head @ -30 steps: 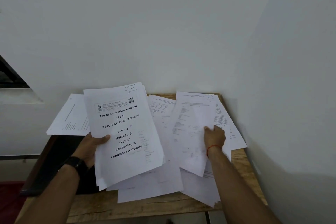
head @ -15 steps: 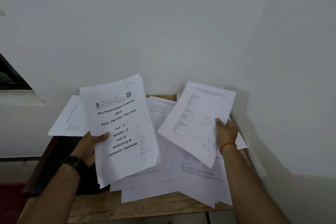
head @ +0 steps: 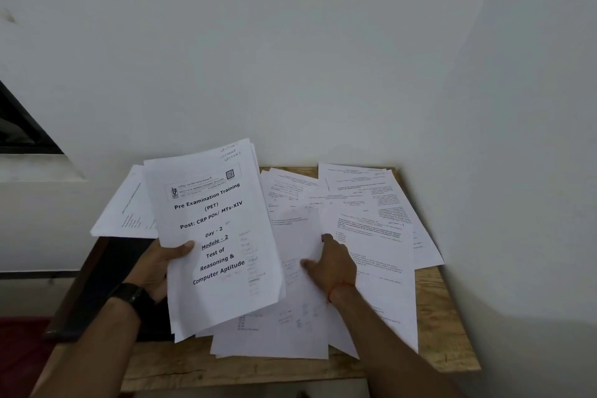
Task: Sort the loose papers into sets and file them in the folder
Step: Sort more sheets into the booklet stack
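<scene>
My left hand (head: 161,263) grips a stack of papers (head: 219,236) whose cover reads "Pre Examination Training", holding it tilted above the table's left side. Loose white sheets (head: 371,229) lie overlapping across the wooden table (head: 449,326). My right hand (head: 329,265) rests on a pale sheet (head: 297,294) in the middle of the pile, with thumb and fingers spread on top. A dark folder (head: 93,287) lies at the table's left, mostly hidden by the stack and my left arm. One more sheet (head: 126,210) sticks out behind the stack at the left.
The small table stands in a corner, with white walls (head: 323,58) right behind it and to its right. Papers overhang its front edge. A dark window frame (head: 22,126) is at the far left. A red surface (head: 19,349) shows at the lower left.
My right hand lifted one sheet off the pile, then brought it down to the middle, where it now lies under my spread fingers. The left hand's stack barely moved.
</scene>
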